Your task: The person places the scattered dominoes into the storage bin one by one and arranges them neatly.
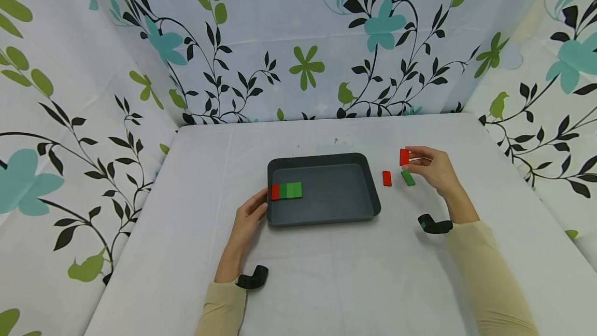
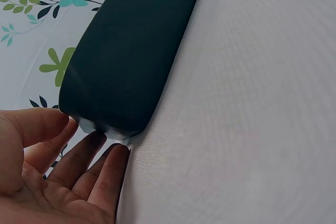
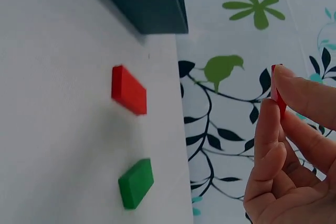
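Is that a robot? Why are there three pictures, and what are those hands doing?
No robot here, just a person's two bare hands! The big picture comes from a camera on the person's head, looking down. The other two come from wrist cameras, each watching one hand.

On the white table sits a dark tray with a row of red and green blocks inside. Beside the tray lie a loose red block and a loose green block.

The left hand touches the tray's end. The right hand pinches another red block, lifted off the table.
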A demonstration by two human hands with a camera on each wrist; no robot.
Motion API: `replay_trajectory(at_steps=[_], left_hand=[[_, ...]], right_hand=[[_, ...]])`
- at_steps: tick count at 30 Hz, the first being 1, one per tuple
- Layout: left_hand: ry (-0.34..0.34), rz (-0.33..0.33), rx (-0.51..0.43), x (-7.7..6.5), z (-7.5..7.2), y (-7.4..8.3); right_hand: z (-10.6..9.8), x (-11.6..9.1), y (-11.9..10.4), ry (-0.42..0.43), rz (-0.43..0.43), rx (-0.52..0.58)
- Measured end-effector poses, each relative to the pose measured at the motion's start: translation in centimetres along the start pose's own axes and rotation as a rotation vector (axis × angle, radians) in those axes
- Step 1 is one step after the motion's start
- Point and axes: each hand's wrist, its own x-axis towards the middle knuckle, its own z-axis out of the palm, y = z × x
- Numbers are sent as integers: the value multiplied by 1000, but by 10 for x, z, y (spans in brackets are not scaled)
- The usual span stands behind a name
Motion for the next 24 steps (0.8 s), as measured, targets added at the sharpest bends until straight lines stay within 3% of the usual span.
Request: replay_trajectory(at_steps=[12, 24], left_hand=[[0, -2, 7, 0, -1, -3], [-4, 5, 4, 1, -1, -2]], right_hand=[[49, 6, -45, -74, -94, 157], [105, 15, -63, -167, -165, 245]])
